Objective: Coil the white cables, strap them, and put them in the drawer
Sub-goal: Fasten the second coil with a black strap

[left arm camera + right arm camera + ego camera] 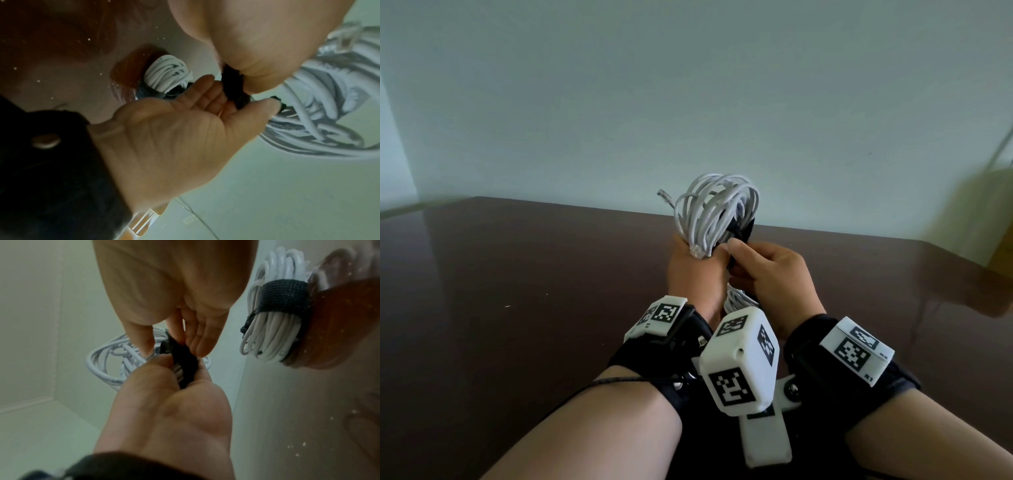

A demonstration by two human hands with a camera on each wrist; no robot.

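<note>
Above the brown table we hold a coiled white cable: our left hand grips the bundle, while our right hand pinches a black strap against it. Only the wrist views show a second, already strapped coil lying on the table beyond the hands

Glossy dark wooden table; fuzzy cloth strap.

Head view downward; wrist views close, sharing the coiled cable.
</note>
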